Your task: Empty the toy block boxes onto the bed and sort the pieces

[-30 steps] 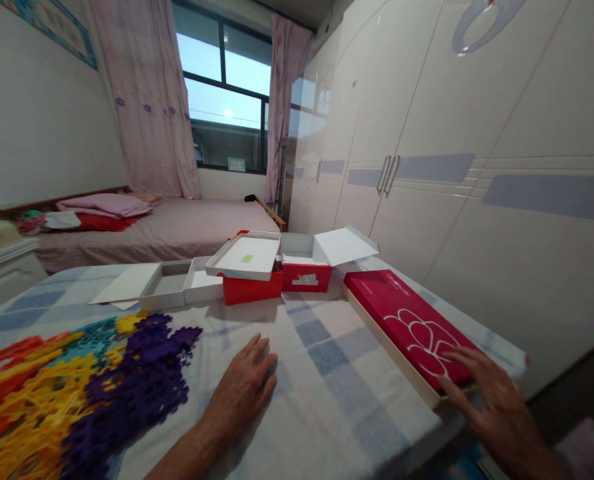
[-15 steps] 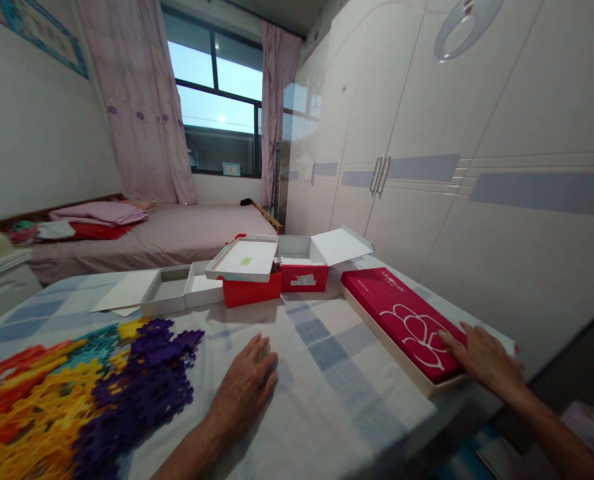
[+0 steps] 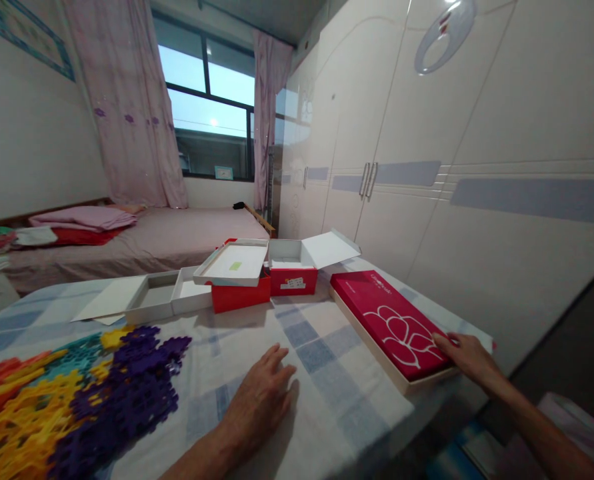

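Observation:
A flat crimson gift box with white petal lines and cream sides lies at the right edge of the table. At its near right edge, my right hand is closed, thumb over the crimson top; the other fingertips are partly hidden. My left hand is low over the tablecloth in the middle, holding nothing, its fingers apart and slightly bent. To its left spread interlocking plastic pieces with toothed edges: purple pieces, yellow pieces, teal pieces and orange ones.
Along the table's back stand a red box with a white tray-like lid tilted on it, an open red box with its flap out, and grey-white open boxes. Behind are a bed and a white wardrobe.
My right hand's fingers have drawn together at the crimson box's edge, where they were spread before. My left hand has shifted right, away from the plastic pieces. The camera view has turned slightly.

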Motion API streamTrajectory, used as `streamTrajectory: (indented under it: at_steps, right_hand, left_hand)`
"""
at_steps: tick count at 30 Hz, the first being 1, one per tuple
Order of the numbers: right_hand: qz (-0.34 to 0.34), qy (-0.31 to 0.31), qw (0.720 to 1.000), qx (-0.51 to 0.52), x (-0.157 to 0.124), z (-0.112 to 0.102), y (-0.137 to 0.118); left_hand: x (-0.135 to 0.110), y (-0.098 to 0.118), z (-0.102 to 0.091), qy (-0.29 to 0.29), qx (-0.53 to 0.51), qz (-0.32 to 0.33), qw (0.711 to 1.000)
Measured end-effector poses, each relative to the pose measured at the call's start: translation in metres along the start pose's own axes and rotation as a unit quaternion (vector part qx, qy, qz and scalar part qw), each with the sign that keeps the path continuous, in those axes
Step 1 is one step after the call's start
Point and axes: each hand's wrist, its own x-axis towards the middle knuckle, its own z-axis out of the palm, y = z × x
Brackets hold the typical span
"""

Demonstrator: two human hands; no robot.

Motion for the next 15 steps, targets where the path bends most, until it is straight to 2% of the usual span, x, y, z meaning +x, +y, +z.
streamTrajectory:
  at_steps: [3, 7, 11, 15]
  right_hand:
    - [0.002, -0.073, 0.995, 0.072, -0.005, -0.005, -0.009]
    - [0.01, -0.065, 0.989, 0.129, -0.024, -0.003, -0.014]
    - [0.043, -0.065, 0.977, 0.197, -0.05, 0.002, -0.019]
    - [0.088, -0.099, 0.948, 0.289, -0.068, 0.004, -0.032]
  left_hand:
    - [0.027, 0.038, -0.002, -0.051, -0.099, 0.004, 0.994]
    - [0.072, 0.078, 0.007, -0.057, -0.244, -0.015, 0.968]
    - [0.101, 0.093, 0.031, -0.054, -0.319, -0.09, 0.942]
    - [0.11, 0.093, 0.049, -0.055, -0.334, -0.166, 0.926]
